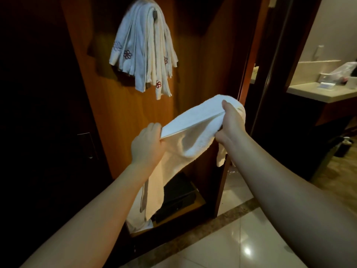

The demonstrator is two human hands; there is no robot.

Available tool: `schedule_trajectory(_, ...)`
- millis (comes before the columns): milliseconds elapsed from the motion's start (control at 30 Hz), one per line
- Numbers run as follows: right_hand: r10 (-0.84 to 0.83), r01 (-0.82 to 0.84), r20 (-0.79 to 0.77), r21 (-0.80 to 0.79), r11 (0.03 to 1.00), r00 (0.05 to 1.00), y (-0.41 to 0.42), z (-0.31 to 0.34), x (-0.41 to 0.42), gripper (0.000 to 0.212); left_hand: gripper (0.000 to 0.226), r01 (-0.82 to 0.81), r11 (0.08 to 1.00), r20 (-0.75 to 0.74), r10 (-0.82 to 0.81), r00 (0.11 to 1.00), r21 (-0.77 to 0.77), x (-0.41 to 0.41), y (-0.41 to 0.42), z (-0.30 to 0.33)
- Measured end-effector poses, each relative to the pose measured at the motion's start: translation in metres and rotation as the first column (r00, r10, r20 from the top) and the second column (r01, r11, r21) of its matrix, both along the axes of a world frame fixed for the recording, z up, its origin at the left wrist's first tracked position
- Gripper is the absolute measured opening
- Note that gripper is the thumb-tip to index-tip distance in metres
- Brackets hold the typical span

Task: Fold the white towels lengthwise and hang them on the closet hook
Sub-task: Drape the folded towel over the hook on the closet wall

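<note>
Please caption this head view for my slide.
Both hands, left hand and right hand, hold a towel below hung towels.

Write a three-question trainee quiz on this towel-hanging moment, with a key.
1. True or false: both hands grip the held towel.
2. Where are the finished towels? A) on the floor B) on the closet hook C) on the counter
3. What is stitched on the hung towels?

Key: 1 true: left hand and right hand each clutch an end. 2 B. 3 Red flowers.

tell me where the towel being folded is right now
In the head view, the white towel is stretched between the left hand and right hand, centre frame, below the hung towels.
</note>
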State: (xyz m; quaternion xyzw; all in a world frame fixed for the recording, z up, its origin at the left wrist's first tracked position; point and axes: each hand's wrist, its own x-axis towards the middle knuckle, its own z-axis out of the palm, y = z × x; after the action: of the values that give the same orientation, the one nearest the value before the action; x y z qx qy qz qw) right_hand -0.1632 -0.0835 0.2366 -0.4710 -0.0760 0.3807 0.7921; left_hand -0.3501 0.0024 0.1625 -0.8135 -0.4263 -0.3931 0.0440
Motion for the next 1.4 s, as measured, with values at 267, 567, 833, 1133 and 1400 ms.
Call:
schedule_trajectory(267, 0.151, -0.158, 0.211, 0.02, 0.987, 0.966, 0.012, 0.018, -0.028, 0.057, 0.011, 0.164, 0.975, 0.277, -0.118, 0.954, -0.15, 0.025, -0.047, -0.002)
schedule_trajectory(567, 0.15, -0.156, 0.367, -0.013, 0.988, 0.918, 0.019, 0.045, -0.045, 0.083, 0.06, 0.641, 0.678, 0.589, -0.369, 0.72, -0.36, 0.06, -0.101, 0.005)
schedule_trajectory(833, 0.104, -0.148, 0.451, 0.062, 0.987, 0.886, 0.0, 0.06, -0.048, 0.031, 0.074, 0.503, 0.852, 0.36, -0.428, 0.829, -0.147, 0.059, -0.077, 0.017)
schedule_trajectory(1133, -0.172, 0.052, 0.598, 0.213, 0.976, 0.783, -0.018, 0.057, -0.052, 0.014, 0.088, 0.207, 0.978, 0.172, -0.202, 0.964, -0.01, 0.035, -0.046, 0.056)
schedule_trajectory(1400, -0.156, -0.012, 0.427, 0.365, 0.931, 0.891, -0.019, 0.064, -0.048, 0.02, 0.092, -0.032, 0.998, 0.059, 0.035, 0.998, -0.06, 0.026, -0.039, 0.061)
